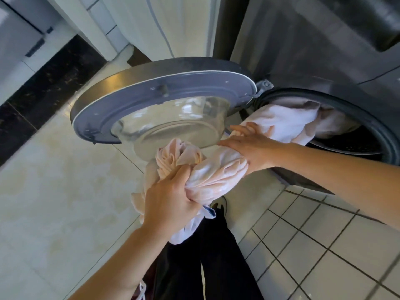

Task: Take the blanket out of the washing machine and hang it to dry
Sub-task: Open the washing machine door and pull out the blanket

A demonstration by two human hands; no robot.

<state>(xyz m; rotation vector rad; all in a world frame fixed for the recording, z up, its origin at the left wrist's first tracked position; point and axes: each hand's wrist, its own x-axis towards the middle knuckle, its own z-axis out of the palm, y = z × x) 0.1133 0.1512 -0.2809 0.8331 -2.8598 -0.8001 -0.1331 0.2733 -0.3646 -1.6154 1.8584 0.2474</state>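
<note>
A pale pink and white blanket (218,169) stretches in a twisted roll from the drum of the grey washing machine (303,61) down toward me. Part of it still lies inside the round drum opening (350,139). My left hand (171,200) grips the bunched lower end, with folds hanging below it. My right hand (251,146) lies over the roll nearer the opening, fingers spread and partly curled around the cloth. The machine's round glass door (164,105) stands swung wide open to the left.
The open door juts out at hand height just left of the blanket. Cream floor tiles (65,191) spread to the left, a white-tiled step (324,245) lies at the lower right. My dark trouser legs (207,267) are below. A white cabinet (151,22) stands behind the door.
</note>
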